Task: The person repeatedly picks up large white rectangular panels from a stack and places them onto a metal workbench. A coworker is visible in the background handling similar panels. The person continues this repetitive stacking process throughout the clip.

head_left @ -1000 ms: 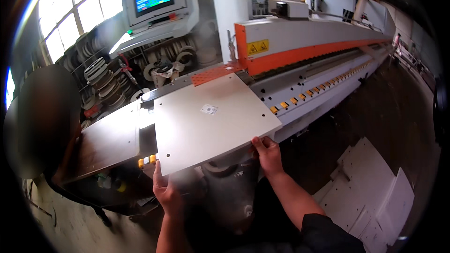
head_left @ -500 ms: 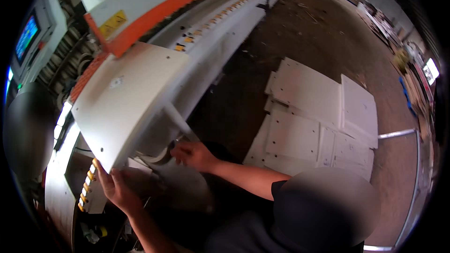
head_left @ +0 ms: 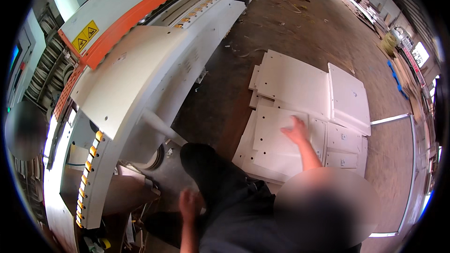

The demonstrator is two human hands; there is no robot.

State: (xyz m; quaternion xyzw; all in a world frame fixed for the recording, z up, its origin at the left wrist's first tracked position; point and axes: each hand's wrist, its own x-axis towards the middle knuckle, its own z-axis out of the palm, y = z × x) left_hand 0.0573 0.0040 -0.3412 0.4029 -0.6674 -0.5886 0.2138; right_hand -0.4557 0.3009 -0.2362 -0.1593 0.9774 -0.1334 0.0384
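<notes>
My right hand (head_left: 296, 132) reaches out over the stack of white panels on the right, fingers apart and nothing in them. Just beneath it lies a white panel (head_left: 276, 133) with dark drilled holes; I cannot tell whether the fingers touch it. Close to my knees, my left hand (head_left: 189, 204) is smeared by motion, so its fingers do not show clearly. Another white panel (head_left: 133, 61) with a hole near its front corner rests on the machine's bed, partly under the orange-edged cover (head_left: 77, 23). Neither hand is on that panel.
The long machine (head_left: 173, 63) runs away from me on the left, with a row of yellow rollers (head_left: 86, 178) along its near end. A pale bar (head_left: 166, 129) juts from its side. Right of the stack is a metal-framed board (head_left: 389, 168); a person (head_left: 27, 131) is at the far left.
Both hands have left the machine's near end. My right hand has swung right over the stack, and my left has drawn back toward my body. The view has shifted too.
</notes>
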